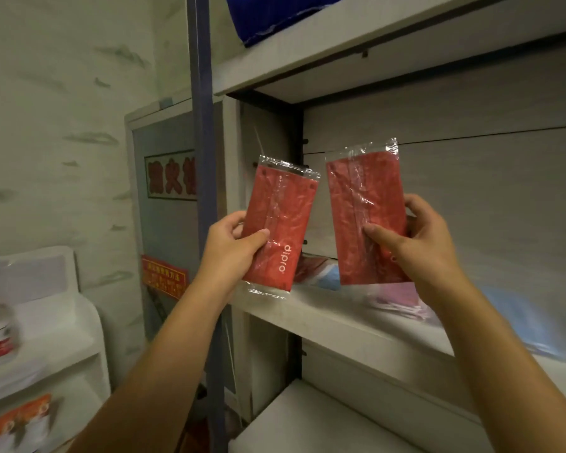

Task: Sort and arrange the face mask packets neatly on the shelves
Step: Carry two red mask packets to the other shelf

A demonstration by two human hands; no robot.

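2 red face mask packets are up in front of the middle shelf (324,313), 1 in each hand. The left hand (229,246) pinches the left red packet (280,223) at its lower edge, thumb on the front; the right hand (419,243) grips the right red packet (366,217) the same way. Both packets stand nearly upright, apart from each other. This looks like the matching step: same colour, ready to stack. Next, the 2 likely need squaring together and laying beside the loose red, blue and pink packets (402,297) on that shelf.
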